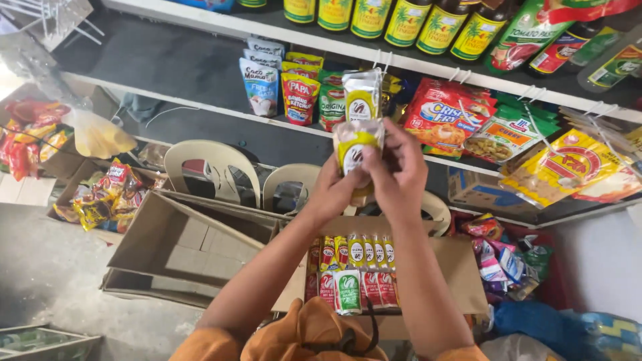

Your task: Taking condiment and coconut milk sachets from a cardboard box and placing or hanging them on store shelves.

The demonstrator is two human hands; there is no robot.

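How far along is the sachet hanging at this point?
Done: many packets already hang from hooks under the shelf. In hand: the left hand and right hand hold up a strip of white-and-yellow sachets near the hooks. Left: the open cardboard box below holds rows of sachets.

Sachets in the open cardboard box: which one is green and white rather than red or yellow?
The green-and-white sachet at the front of the cardboard box, lying over the red ones.

Two cream plastic chairs point(212, 167), two open cardboard boxes point(180, 251), six bottles point(401, 23) along the top shelf point(221, 23).
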